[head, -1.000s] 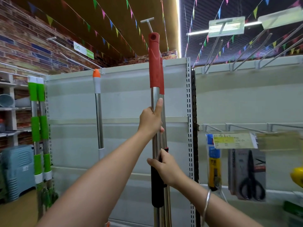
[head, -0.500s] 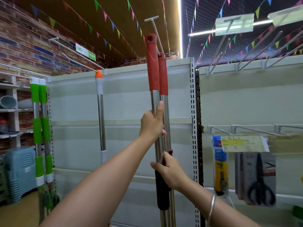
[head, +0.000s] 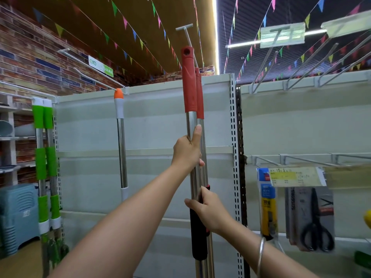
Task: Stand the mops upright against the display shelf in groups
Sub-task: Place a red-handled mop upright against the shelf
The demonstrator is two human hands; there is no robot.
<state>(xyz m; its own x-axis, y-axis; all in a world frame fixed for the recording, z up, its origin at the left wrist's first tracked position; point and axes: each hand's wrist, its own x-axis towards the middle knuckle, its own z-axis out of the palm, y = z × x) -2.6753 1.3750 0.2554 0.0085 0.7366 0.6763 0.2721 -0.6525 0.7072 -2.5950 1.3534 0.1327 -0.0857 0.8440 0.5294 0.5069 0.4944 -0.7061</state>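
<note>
- Two red-handled mops [head: 189,81], steel poles upright and touching, stand near the shelf panel's [head: 156,121] right edge.
- Left hand [head: 187,149] wraps the poles; right hand [head: 208,212] clasps them lower, at the black sleeve.
- Bare panel lies open between them and the orange-tipped mop [head: 120,137]; green-handled mops [head: 45,163] stand at the left edge.

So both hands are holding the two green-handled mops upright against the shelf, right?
Not quite: the head view shows the left hand and right hand holding the red-handled mops. The green-handled mops stand untouched at the far left.
</note>
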